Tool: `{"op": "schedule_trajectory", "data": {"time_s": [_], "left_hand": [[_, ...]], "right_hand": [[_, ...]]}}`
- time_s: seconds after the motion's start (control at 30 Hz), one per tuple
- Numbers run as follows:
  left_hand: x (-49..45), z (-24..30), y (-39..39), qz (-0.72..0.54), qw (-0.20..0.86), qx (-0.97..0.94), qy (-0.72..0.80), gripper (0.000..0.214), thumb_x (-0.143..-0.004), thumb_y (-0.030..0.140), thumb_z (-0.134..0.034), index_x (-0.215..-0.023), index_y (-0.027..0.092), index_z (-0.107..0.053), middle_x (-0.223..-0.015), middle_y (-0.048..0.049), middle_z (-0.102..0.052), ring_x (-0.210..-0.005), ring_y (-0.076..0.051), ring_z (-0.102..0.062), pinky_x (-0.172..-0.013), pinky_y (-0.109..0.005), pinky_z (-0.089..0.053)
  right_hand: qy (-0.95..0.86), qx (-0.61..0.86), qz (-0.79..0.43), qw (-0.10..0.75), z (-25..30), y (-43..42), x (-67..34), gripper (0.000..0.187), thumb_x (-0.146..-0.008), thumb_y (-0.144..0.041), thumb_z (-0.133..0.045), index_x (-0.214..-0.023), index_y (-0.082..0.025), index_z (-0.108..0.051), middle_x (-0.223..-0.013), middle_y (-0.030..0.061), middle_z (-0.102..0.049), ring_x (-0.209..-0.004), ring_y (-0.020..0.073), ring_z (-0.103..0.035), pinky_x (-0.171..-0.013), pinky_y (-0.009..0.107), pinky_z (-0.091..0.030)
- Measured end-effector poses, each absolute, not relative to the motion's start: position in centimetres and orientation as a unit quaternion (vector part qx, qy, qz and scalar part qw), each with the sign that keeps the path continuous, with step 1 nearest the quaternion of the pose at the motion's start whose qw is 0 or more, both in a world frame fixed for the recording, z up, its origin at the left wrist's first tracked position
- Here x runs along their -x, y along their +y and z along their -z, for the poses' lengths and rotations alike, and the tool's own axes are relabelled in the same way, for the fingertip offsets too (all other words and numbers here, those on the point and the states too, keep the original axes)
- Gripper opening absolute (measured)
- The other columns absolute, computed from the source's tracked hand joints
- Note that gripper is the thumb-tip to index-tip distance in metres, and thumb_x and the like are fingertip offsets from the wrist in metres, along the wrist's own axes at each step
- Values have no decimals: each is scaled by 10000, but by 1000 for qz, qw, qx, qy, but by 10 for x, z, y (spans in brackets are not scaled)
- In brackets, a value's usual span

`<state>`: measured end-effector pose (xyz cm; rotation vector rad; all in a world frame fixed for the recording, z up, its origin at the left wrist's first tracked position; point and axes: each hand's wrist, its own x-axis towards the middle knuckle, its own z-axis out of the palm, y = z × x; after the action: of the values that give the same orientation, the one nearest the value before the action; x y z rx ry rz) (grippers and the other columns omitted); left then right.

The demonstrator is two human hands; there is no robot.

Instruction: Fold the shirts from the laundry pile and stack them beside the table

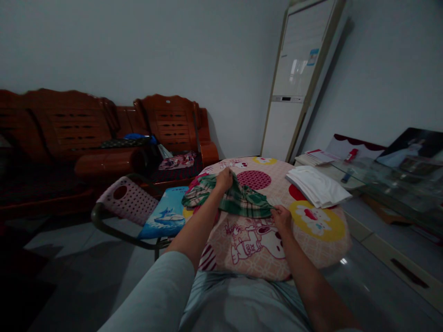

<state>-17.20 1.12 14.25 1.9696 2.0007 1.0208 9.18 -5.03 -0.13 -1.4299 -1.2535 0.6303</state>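
A green plaid cloth garment [242, 199] lies bunched on the round table, which has a pink patterned cover [238, 230]. My left hand [224, 180] is closed on the garment's far edge, near its middle. At the garment's right corner, my right hand [282, 217] pinches the fabric and holds it stretched. The left part of the garment is crumpled and partly behind my left forearm. What kind of garment it is, I cannot make out. Folded white cloth [314, 184] rests on the table to the right of my hands.
Left of the table stands a chair [128, 200] with a blue printed seat [169, 214]. Wooden sofas [173, 124] line the back wall. A tall air conditioner [290, 92] fills the corner. On the right is a glass-topped cabinet [391, 184] with papers and a framed photo [411, 147].
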Motion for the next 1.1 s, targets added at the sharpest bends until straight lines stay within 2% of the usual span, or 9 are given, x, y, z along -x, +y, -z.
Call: {"op": "schedule_trajectory", "data": {"time_s": [0.2,0.33,0.53,0.67,0.77,0.87,0.93,1.0,1.1], "left_hand": [[101,-164,20,-570,262,-661,412,149,-842,127,-459,-824,172,-600,-849,-28,-645,-848,-153,-587,-809,-258,-452],[91,-161,15,-638,394,-547,372,142,-829,197,-477,-708,175,-546,-680,16,-552,-659,-120,-525,-638,-216,-427],[149,-135,8,-677,278,-448,513,325,-813,366,-563,-556,178,-495,-553,40,-437,-575,-110,-442,-547,-213,-332],[185,-110,4,-587,157,-458,649,248,-776,332,-615,-593,182,-542,-574,27,-521,-605,-137,-520,-582,-232,-363],[192,-85,-6,-440,118,-523,721,82,-762,249,-631,-772,173,-660,-787,-37,-689,-785,-188,-638,-701,-255,-429],[184,-63,-19,-303,107,-585,744,257,-786,285,-657,-1013,164,-672,-1023,-108,-718,-971,-239,-664,-799,-280,-457],[177,-55,-27,-246,98,-600,755,411,-808,391,-662,-1138,150,-621,-1110,-148,-695,-1041,-267,-655,-831,-299,-468],[172,-55,-31,-205,102,-611,758,524,-802,507,-654,-1175,144,-591,-1141,-176,-677,-1077,-291,-645,-849,-317,-476],[169,-61,-32,-148,124,-633,749,518,-769,537,-677,-1112,153,-621,-1153,-195,-664,-1095,-321,-637,-857,-338,-482]], "right_hand": [[-523,589,-288,544,-8,-58,-93,384,-755,-574,-510,-614,-219,-551,-449,-26,-541,-404,161,-505,-436,274,-381],[-506,592,-260,571,-7,-60,-95,418,-810,-564,-467,-554,-233,-483,-384,-44,-468,-383,153,-475,-440,272,-378],[-494,600,-254,576,-2,-57,-97,434,-824,-556,-473,-541,-228,-487,-386,-41,-461,-382,143,-433,-426,269,-333],[-563,593,-193,542,-3,-58,-95,441,-819,-545,-495,-520,-220,-509,-437,-11,-515,-476,156,-494,-514,270,-378],[-591,594,-124,531,-4,-59,-91,377,-817,-521,-514,-721,-188,-662,-632,41,-654,-630,189,-587,-629,285,-436],[-594,611,-69,519,-3,-54,-86,433,-820,-473,-513,-1057,-150,-677,-869,106,-709,-787,231,-626,-747,334,-471],[-618,611,-45,493,-1,-48,-83,463,-799,-435,-540,-1141,-141,-645,-1032,149,-692,-924,258,-617,-842,375,-464],[-652,604,-44,456,0,-43,-80,425,-755,-395,-595,-1093,-147,-659,-1116,168,-666,-1031,276,-588,-924,398,-433],[-677,597,-106,417,-3,-38,-74,233,-704,-321,-623,-884,-189,-687,-976,114,-695,-965,246,-597,-913,365,-426]]}}
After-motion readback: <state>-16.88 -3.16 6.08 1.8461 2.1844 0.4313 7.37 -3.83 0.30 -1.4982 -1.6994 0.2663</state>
